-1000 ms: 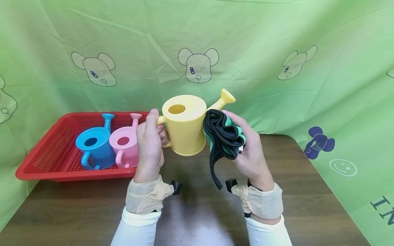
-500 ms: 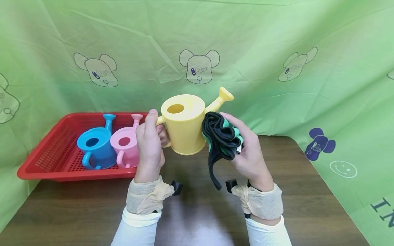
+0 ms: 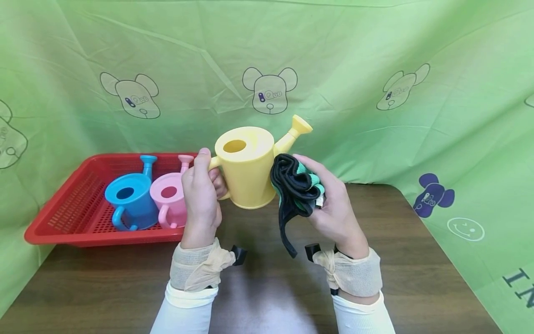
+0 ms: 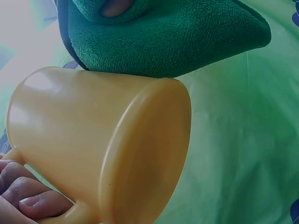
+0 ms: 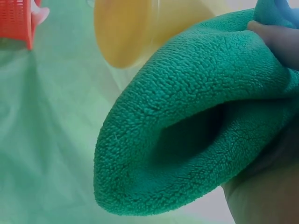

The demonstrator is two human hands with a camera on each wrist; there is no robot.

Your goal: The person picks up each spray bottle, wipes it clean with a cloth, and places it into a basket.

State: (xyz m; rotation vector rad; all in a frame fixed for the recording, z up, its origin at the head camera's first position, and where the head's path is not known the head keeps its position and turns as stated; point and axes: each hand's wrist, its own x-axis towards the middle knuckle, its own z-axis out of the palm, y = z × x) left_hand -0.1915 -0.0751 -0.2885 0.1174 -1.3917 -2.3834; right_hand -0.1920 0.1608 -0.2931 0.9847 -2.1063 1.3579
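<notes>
My left hand (image 3: 202, 197) grips the handle of a yellow toy watering can (image 3: 249, 178), held up over the table with its spout pointing to the right. In the left wrist view, fingers (image 4: 35, 198) curl round the can's handle and the can's base faces the camera. Bunched in my right hand (image 3: 333, 204) is a cloth (image 3: 294, 183), black on one face and fuzzy green on the other, with a strip hanging down. The green face of the cloth (image 4: 168, 42) lies against the can's side below the spout. Folds of cloth hide some right fingers.
A red plastic basket (image 3: 71, 237) stands at the left of the wooden table (image 3: 400, 273). Inside it are a blue watering can (image 3: 139, 204) and a pink watering can (image 3: 173, 202), side by side. A green printed curtain (image 3: 333, 46) hangs behind the table and along its sides.
The yellow watering can and the cloth have shifted slightly left together, and the can has risen a little. Both hands keep their hold. The basket and its cans stay in place.
</notes>
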